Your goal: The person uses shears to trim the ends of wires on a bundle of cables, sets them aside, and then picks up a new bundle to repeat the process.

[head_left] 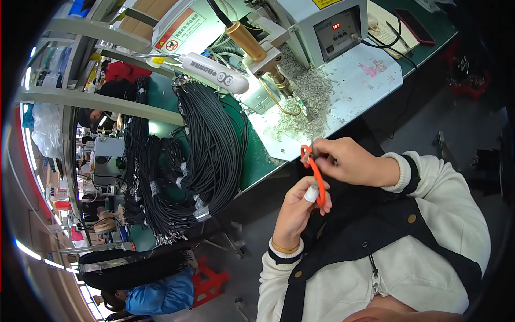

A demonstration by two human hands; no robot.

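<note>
My left hand [296, 208] is closed around the lower part of a bright orange-red looped piece [318, 177], held just off the table's near edge. I cannot make out whether it is a cord or a tool's handle. A white cover [311, 194] sits on a digit of that hand. My right hand [346, 162] pinches at the piece's curled upper end, its fingertips bent inward; anything small between them is hidden. Beyond both hands, a machine head [279, 80] with a brass-coloured cylinder stands over a pale work plate [351, 110] strewn with small metal bits [300, 121].
Coiled black cables [212, 139] lie to the left on the green table. A white lamp [214, 72] on a bent neck reaches over the plate. Behind stands a control box [335, 37] with a red display. A notebook [394, 32] and phone [414, 27] lie far right.
</note>
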